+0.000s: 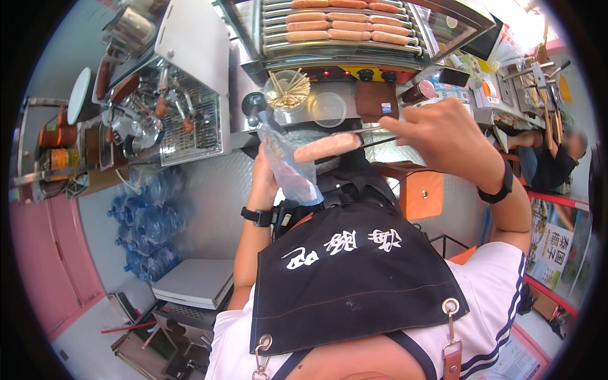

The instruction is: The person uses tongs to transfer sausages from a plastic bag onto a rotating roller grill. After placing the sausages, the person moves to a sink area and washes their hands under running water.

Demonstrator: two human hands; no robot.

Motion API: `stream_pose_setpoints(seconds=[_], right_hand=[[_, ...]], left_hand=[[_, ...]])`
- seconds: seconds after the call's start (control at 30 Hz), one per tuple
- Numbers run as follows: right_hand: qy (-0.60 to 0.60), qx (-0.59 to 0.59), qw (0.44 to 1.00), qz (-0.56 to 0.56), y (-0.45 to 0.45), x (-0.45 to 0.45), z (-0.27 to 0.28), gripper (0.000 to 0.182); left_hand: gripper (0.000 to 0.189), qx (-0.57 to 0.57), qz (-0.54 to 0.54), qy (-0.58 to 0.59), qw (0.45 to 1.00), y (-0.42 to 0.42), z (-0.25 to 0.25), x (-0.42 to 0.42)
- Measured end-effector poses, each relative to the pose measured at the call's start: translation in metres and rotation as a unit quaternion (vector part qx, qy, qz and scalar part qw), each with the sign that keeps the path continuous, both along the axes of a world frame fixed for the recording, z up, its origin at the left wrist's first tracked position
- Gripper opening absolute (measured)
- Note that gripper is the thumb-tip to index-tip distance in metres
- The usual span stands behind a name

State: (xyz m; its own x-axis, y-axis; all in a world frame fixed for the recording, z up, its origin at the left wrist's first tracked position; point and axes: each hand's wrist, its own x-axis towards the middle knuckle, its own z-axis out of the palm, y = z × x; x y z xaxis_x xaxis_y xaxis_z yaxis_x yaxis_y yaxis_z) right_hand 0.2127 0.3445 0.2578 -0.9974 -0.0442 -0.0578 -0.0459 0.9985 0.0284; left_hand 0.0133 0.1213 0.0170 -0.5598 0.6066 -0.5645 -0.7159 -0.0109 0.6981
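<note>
My right hand (441, 135) grips slim metal tongs (368, 130), whose tips hold a pale pink sausage (325, 146) nearly level in front of my apron. A clear bluish plastic bag (289, 166) is in my left hand (266, 178), with the sausage's left end beside or overlapping it. Something pinkish shows through the bag; I cannot tell whether it is food or my fingers. Beyond my hands, a roller grill (339, 56) carries rows of sausages (327, 26).
On the steel counter stand a tub of wooden sticks (289, 92), a round clear plastic container (327, 110), a folded brown cloth (376, 100) and a lidded jar (418, 92). An espresso machine (190, 71) is at left. Another person (553, 166) sits at far right.
</note>
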Motion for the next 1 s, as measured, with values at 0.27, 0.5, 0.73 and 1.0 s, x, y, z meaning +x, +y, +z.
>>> stream_pose_setpoints(seconds=[0.27,0.5,0.73,1.0], right_hand=[[0.095,-0.125,0.937,-0.313,0.066,0.069,-0.013,0.03],[0.156,-0.099,0.895,-0.406,0.174,0.076,-0.083,0.036],[0.19,0.059,0.874,-0.444,0.232,-0.04,-0.121,0.043],[0.274,0.048,0.935,-0.219,0.319,-0.172,-0.166,0.034]], left_hand=[[0.05,-0.105,0.035,-0.03,0.993,-0.027,-0.04,-0.019],[0.027,-0.055,0.035,-0.1,0.993,-0.039,-0.031,-0.019],[0.019,0.009,0.066,-0.144,0.987,-0.055,-0.039,-0.014],[0.022,0.094,0.147,-0.202,0.964,-0.053,-0.033,0.001]])
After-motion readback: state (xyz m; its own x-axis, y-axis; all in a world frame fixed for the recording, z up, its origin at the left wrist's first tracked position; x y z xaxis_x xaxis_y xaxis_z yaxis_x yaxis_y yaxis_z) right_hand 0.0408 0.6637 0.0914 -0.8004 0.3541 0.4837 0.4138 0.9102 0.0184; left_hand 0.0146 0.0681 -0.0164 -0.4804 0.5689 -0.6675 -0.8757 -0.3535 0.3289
